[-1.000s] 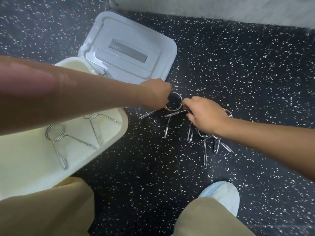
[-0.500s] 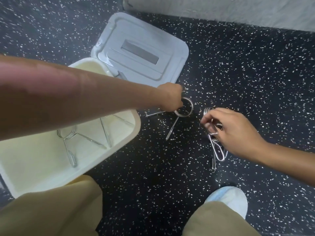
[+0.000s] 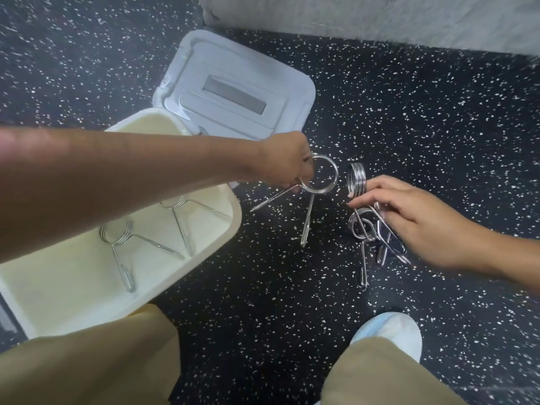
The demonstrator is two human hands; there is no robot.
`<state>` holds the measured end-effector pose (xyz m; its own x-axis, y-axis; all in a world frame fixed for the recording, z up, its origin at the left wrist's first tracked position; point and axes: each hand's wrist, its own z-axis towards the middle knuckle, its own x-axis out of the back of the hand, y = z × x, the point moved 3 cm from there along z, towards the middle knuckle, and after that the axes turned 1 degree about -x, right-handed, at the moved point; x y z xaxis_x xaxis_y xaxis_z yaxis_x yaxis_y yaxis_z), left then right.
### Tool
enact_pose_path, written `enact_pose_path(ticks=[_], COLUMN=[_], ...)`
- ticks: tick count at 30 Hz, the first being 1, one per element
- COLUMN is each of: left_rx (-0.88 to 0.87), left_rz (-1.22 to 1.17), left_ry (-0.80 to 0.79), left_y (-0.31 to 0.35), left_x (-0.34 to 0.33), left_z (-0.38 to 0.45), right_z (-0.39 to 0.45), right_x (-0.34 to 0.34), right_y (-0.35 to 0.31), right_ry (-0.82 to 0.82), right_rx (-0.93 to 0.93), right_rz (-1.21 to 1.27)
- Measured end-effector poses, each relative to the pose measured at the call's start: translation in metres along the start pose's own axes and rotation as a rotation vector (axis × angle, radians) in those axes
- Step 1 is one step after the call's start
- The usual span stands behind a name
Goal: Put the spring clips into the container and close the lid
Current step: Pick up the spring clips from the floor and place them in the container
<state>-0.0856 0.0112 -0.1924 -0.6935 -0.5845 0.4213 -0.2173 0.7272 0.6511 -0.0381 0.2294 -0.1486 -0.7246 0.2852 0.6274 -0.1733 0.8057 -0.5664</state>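
Observation:
A cream container (image 3: 216, 252) stands open at the left, its grey-white lid (image 3: 233, 92) hinged back onto the floor. Two metal spring clips (image 3: 140, 241) lie inside it. My left hand (image 3: 287, 163) reaches across the container and grips a spring clip (image 3: 327, 176) by its coil, the clip's legs hanging down toward the floor. My right hand (image 3: 409, 214) pinches a small bunch of spring clips (image 3: 362, 226); their lower ends are close to the floor, and I cannot tell if they touch it.
The floor (image 3: 409, 118) is black with white speckles. A pale wall base (image 3: 380, 21) runs along the top. My khaki-clad knees (image 3: 87, 363) fill the bottom, with a light blue shoe (image 3: 388, 328) at the lower right.
My right hand drew back to the right and gathered several clips into its fingers. My left hand closed on one clip and raised it from the floor.

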Motion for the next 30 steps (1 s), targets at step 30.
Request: enact_pose_path(ticks=[30], left_rx=[0.18], left_rz=[-0.613], left_ry=[0.492], left_y=[-0.078], left_x=[0.081], left_z=[-0.232], right_z=[0.028], right_x=[0.003], right_y=[-0.184], right_ry=[0.161], right_rx=[0.07], right_rz=[0.411])
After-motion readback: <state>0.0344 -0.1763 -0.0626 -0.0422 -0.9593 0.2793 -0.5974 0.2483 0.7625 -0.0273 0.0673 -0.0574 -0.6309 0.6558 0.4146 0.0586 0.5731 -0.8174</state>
